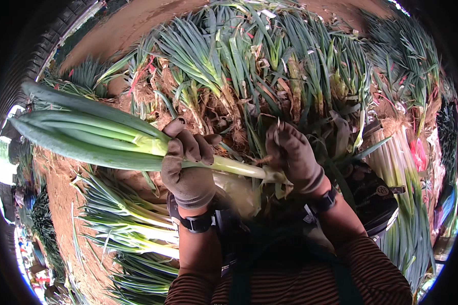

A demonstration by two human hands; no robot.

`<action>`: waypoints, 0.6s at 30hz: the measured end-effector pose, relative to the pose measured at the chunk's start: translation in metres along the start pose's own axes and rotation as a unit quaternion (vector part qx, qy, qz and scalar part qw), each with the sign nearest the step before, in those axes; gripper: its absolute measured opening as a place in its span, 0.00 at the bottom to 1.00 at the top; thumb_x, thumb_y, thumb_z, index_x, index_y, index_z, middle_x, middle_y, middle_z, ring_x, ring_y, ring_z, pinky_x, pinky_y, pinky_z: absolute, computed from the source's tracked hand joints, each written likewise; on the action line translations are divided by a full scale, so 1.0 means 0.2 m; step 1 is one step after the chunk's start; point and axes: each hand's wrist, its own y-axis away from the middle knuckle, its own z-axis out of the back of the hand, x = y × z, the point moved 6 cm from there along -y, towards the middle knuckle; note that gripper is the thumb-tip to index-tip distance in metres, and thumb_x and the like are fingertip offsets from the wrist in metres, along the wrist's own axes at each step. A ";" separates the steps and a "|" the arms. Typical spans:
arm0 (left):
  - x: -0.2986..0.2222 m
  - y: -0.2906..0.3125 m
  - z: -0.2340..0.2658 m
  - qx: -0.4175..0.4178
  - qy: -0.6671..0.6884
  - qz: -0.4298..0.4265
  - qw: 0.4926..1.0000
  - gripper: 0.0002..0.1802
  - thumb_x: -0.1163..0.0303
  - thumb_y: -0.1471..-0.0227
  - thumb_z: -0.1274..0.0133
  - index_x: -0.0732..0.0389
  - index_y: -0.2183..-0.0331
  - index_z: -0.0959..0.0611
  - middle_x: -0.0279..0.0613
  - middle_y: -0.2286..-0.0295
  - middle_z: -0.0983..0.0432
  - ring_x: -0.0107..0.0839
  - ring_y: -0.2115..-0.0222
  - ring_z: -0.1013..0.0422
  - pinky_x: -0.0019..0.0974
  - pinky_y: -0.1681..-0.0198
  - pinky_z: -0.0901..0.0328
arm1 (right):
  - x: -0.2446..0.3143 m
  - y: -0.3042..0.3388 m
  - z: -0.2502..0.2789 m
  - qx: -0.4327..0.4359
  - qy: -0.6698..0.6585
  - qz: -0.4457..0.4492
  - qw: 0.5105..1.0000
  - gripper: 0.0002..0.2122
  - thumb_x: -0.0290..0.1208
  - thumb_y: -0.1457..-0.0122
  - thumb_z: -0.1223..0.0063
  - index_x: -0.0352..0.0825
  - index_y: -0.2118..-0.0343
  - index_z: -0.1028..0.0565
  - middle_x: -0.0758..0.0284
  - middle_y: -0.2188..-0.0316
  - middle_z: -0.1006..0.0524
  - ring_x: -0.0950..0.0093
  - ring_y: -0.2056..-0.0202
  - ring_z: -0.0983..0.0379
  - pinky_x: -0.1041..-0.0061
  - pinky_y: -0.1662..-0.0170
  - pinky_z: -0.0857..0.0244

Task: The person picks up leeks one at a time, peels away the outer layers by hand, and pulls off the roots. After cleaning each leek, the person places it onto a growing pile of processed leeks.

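Observation:
My left hand (189, 170), in a grey-brown work glove, is wrapped round the stalk of a large green onion (231, 165). Its thick green leaves (86, 134) reach out to the left, while the pale stem runs right toward the root end. Beside that root end is my right hand (292, 155), gloved alike, with its fingers curled together and pointing up. Thin dry strips show around its fingertips, but what it grips is too unclear to name. Below the stem, pale peelings (239, 193) are blurred.
A big heap of unpeeled green onions (269, 56) with roots and soil lies ahead. Cleaned onions (132, 218) are laid at the lower left. A bundle of white-stemmed onions (399, 168) stands at the right, near a dark round-edged object (374, 198) and a pinkish-red strip (419, 155).

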 end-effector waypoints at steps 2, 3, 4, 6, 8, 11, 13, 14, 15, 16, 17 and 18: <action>-0.02 -0.01 0.04 -0.002 0.048 0.030 0.998 0.19 0.60 0.49 0.54 0.58 0.57 0.23 0.27 0.80 0.42 0.23 0.82 0.43 0.37 0.67 0.34 | -0.03 0.02 -0.05 0.000 0.198 0.064 0.978 0.12 0.35 0.44 0.41 0.35 0.62 0.28 0.75 0.72 0.32 0.84 0.71 0.31 0.80 0.67 0.35; -0.04 0.02 0.02 -0.037 0.046 0.048 0.997 0.20 0.59 0.52 0.51 0.58 0.58 0.23 0.26 0.81 0.41 0.22 0.81 0.43 0.29 0.74 0.40 | 0.00 0.06 -0.10 0.053 0.394 0.113 0.911 0.16 0.37 0.48 0.35 0.33 0.63 0.26 0.67 0.71 0.25 0.74 0.70 0.28 0.73 0.66 0.32; -0.03 0.04 0.07 -0.062 0.037 0.053 0.996 0.21 0.60 0.55 0.48 0.59 0.58 0.23 0.27 0.80 0.40 0.22 0.81 0.42 0.27 0.76 0.44 | 0.09 0.12 -0.24 0.086 0.568 0.207 0.792 0.20 0.39 0.52 0.32 0.34 0.60 0.25 0.62 0.67 0.24 0.66 0.69 0.26 0.70 0.64 0.30; 0.01 0.04 0.07 -0.060 0.036 0.061 0.996 0.21 0.62 0.57 0.48 0.60 0.58 0.23 0.32 0.77 0.33 0.24 0.80 0.37 0.30 0.76 0.40 | 0.03 0.20 -0.32 0.137 0.724 0.235 0.634 0.14 0.40 0.49 0.37 0.39 0.62 0.22 0.64 0.66 0.24 0.61 0.68 0.25 0.66 0.65 0.29; 0.11 0.03 0.13 -0.035 0.098 0.081 0.991 0.22 0.64 0.52 0.53 0.64 0.56 0.23 0.34 0.81 0.35 0.28 0.83 0.37 0.34 0.78 0.38 | -0.12 0.26 -0.13 0.167 0.741 0.178 0.626 0.09 0.41 0.47 0.41 0.43 0.66 0.22 0.67 0.69 0.24 0.64 0.69 0.24 0.67 0.68 0.29; 0.03 0.03 0.15 -0.126 0.015 0.099 0.987 0.20 0.63 0.48 0.59 0.65 0.57 0.24 0.32 0.83 0.39 0.31 0.84 0.39 0.41 0.72 0.34 | -0.09 0.40 -0.14 0.162 0.766 0.086 0.616 0.08 0.41 0.46 0.42 0.43 0.69 0.23 0.66 0.71 0.24 0.65 0.71 0.24 0.67 0.70 0.29; -0.04 0.02 0.24 -0.152 -0.001 0.097 0.984 0.20 0.62 0.47 0.60 0.65 0.58 0.24 0.32 0.82 0.40 0.31 0.84 0.39 0.43 0.70 0.34 | -0.09 0.49 -0.13 0.167 0.780 0.060 0.600 0.09 0.41 0.46 0.42 0.42 0.70 0.23 0.64 0.71 0.23 0.65 0.72 0.23 0.67 0.71 0.29; -0.05 0.03 0.29 -0.190 0.017 0.102 0.976 0.20 0.63 0.46 0.59 0.66 0.57 0.24 0.31 0.83 0.40 0.31 0.84 0.39 0.42 0.71 0.34 | -0.09 0.54 -0.09 0.169 0.808 0.098 0.556 0.09 0.41 0.47 0.42 0.41 0.71 0.24 0.64 0.71 0.23 0.65 0.73 0.23 0.66 0.73 0.30; -0.08 0.00 0.28 -0.205 0.000 0.097 0.974 0.20 0.64 0.46 0.59 0.67 0.57 0.24 0.30 0.83 0.41 0.31 0.84 0.39 0.40 0.71 0.34 | -0.04 0.59 -0.09 0.155 0.840 0.128 0.504 0.10 0.40 0.48 0.42 0.40 0.72 0.24 0.63 0.71 0.23 0.64 0.74 0.24 0.65 0.74 0.31; -0.13 -0.01 0.31 -0.230 -0.028 0.085 0.969 0.20 0.64 0.46 0.59 0.68 0.57 0.24 0.30 0.84 0.41 0.30 0.83 0.39 0.39 0.71 0.34 | -0.01 0.60 -0.10 0.153 0.839 0.132 0.505 0.10 0.40 0.48 0.42 0.40 0.72 0.24 0.63 0.71 0.23 0.64 0.74 0.24 0.65 0.74 0.31; -0.16 -0.03 0.38 -0.247 -0.023 0.079 0.966 0.19 0.65 0.44 0.58 0.69 0.57 0.24 0.28 0.85 0.41 0.30 0.84 0.39 0.38 0.72 0.35 | 0.00 0.61 -0.08 0.165 0.832 0.069 0.525 0.11 0.40 0.48 0.41 0.38 0.69 0.24 0.62 0.72 0.24 0.64 0.74 0.25 0.65 0.75 0.33; -0.19 -0.05 0.43 -0.258 -0.012 0.072 0.963 0.18 0.65 0.44 0.58 0.69 0.59 0.23 0.27 0.85 0.40 0.27 0.84 0.40 0.38 0.73 0.34 | 0.02 0.63 -0.04 0.174 0.822 0.005 0.542 0.13 0.40 0.49 0.40 0.36 0.66 0.23 0.60 0.72 0.24 0.63 0.75 0.26 0.64 0.75 0.35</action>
